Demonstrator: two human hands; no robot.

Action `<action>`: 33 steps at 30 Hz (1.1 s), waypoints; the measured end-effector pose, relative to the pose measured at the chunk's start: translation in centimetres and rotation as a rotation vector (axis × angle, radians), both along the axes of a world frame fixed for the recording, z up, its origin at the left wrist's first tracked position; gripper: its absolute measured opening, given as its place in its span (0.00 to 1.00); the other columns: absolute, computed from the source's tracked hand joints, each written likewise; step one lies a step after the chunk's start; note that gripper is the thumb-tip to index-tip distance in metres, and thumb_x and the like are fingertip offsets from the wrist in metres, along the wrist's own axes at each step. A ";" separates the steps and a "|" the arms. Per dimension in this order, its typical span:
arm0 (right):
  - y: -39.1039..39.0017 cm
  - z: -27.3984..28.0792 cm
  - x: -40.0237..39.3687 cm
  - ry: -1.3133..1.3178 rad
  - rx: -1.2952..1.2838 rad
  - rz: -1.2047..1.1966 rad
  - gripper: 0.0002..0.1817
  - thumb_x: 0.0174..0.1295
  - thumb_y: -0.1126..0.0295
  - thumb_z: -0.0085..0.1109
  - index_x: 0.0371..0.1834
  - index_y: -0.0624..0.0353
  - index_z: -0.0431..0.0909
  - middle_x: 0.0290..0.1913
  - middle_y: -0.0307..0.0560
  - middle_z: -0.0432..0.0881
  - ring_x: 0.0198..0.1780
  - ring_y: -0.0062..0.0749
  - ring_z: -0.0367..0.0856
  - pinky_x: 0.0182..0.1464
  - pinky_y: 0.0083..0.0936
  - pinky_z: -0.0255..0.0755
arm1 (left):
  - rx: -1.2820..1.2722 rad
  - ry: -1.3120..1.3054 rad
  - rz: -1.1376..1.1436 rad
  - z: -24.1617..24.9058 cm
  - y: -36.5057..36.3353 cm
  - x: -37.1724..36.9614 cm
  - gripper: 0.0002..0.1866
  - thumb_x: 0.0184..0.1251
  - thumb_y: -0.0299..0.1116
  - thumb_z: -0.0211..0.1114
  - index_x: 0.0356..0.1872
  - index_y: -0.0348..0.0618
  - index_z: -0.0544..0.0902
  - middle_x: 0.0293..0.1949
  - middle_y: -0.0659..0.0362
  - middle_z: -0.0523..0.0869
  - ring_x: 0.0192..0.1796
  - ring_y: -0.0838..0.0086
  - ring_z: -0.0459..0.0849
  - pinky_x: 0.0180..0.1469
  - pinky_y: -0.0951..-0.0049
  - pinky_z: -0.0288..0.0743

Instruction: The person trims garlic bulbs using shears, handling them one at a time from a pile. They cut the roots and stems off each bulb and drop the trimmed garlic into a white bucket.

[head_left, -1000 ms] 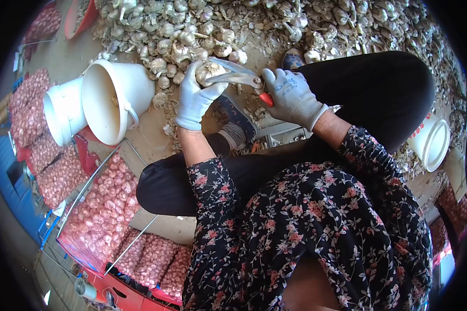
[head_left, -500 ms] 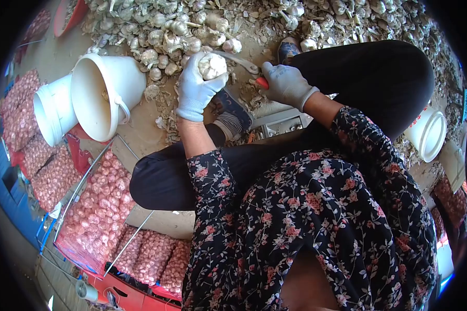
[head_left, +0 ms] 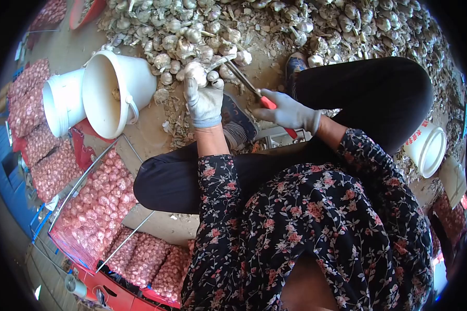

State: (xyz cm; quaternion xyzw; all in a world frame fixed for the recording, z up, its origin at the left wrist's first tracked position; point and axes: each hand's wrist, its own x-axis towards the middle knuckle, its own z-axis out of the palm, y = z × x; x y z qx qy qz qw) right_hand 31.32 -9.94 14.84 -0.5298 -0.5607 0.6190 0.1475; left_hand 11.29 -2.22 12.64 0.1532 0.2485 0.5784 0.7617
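My left hand (head_left: 206,105), in a pale work glove, has its fingers closed around a garlic bulb (head_left: 195,72). A dry stem (head_left: 219,62) sticks out from the bulb toward the right. My gloved right hand (head_left: 289,110) grips a pair of garden shears (head_left: 244,79) with red handles. The blades point up and left, their tips right at the stem. One red handle shows above the fingers, the other below them.
Loose garlic bulbs (head_left: 184,49) and dry scraps cover the floor ahead. To the left lie a large white bucket (head_left: 140,78) and a smaller white tub (head_left: 65,98). Net sacks of garlic (head_left: 96,199) are at lower left. Another white bucket (head_left: 431,150) is at the right.
The left hand has turned, so the bulb now sits at its fingertips with the stem toward the right. The shears have come round to the stem, and their handles have spread apart.
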 end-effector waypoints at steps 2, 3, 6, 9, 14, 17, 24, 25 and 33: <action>1.1 0.6 -0.2 -0.005 -0.033 0.036 0.26 0.61 0.54 0.57 0.51 0.66 0.69 0.35 0.53 0.79 0.38 0.38 0.77 0.43 0.35 0.70 | -0.034 0.139 -0.012 0.1 -0.3 0.6 0.19 0.56 0.46 0.70 0.45 0.52 0.76 0.37 0.67 0.76 0.34 0.76 0.74 0.32 0.78 0.70; 1.5 0.8 -0.2 -0.009 -0.057 0.073 0.27 0.61 0.53 0.57 0.51 0.66 0.68 0.35 0.53 0.79 0.38 0.38 0.77 0.43 0.35 0.70 | -0.059 0.279 -0.023 0.2 -0.4 0.9 0.19 0.57 0.48 0.68 0.44 0.51 0.76 0.36 0.66 0.77 0.33 0.76 0.75 0.31 0.78 0.70; 1.4 0.2 -0.5 0.133 -0.137 -0.067 0.23 0.61 0.54 0.57 0.45 0.65 0.69 0.31 0.46 0.79 0.33 0.30 0.77 0.38 0.30 0.72 | -0.068 0.540 -0.058 0.2 -0.3 1.6 0.15 0.60 0.40 0.63 0.43 0.44 0.74 0.30 0.62 0.77 0.26 0.77 0.76 0.25 0.78 0.70; 1.3 -0.8 -0.7 0.159 -0.191 -0.120 0.23 0.60 0.52 0.57 0.40 0.65 0.72 0.30 0.50 0.79 0.33 0.33 0.79 0.38 0.31 0.72 | 0.003 0.680 -0.038 -0.4 -0.2 2.0 0.13 0.62 0.36 0.59 0.44 0.41 0.75 0.31 0.62 0.78 0.27 0.78 0.76 0.26 0.80 0.70; 1.0 -1.1 -0.6 0.096 -0.244 -0.195 0.18 0.58 0.57 0.56 0.31 0.66 0.74 0.20 0.47 0.77 0.22 0.32 0.77 0.29 0.32 0.71 | -0.015 0.862 0.037 1.7 0.0 2.0 0.14 0.57 0.30 0.61 0.44 0.39 0.74 0.32 0.60 0.79 0.27 0.82 0.77 0.22 0.85 0.67; 0.8 -0.9 -0.5 0.204 -0.466 -0.342 0.16 0.58 0.60 0.57 0.26 0.64 0.74 0.18 0.42 0.74 0.18 0.27 0.74 0.22 0.29 0.68 | 0.229 1.123 0.364 5.2 3.0 -3.3 0.12 0.54 0.23 0.64 0.40 0.42 0.75 0.34 0.60 0.79 0.29 0.79 0.77 0.31 0.82 0.76; 0.5 0.2 -0.2 0.115 -0.504 -0.287 0.14 0.58 0.61 0.56 0.26 0.64 0.72 0.17 0.39 0.71 0.16 0.24 0.71 0.20 0.26 0.66 | 0.350 2.120 1.090 10.4 8.7 -15.4 0.10 0.61 0.32 0.60 0.33 0.33 0.78 0.24 0.59 0.79 0.26 0.71 0.76 0.33 0.70 0.72; 0.6 0.6 -0.1 0.084 -0.491 -0.294 0.15 0.58 0.61 0.56 0.26 0.64 0.72 0.17 0.39 0.71 0.16 0.24 0.71 0.20 0.26 0.66 | 0.267 1.915 1.015 9.3 7.5 -13.5 0.12 0.60 0.34 0.58 0.30 0.31 0.78 0.23 0.58 0.79 0.26 0.69 0.76 0.34 0.67 0.72; -1.1 1.2 0.7 -0.182 -0.478 -0.265 0.16 0.58 0.59 0.55 0.32 0.65 0.72 0.23 0.50 0.77 0.26 0.32 0.79 0.32 0.32 0.71 | -1.085 1.957 0.025 -14.1 1.8 -18.8 0.37 0.50 0.44 0.71 0.60 0.38 0.69 0.53 0.42 0.79 0.52 0.53 0.80 0.55 0.59 0.72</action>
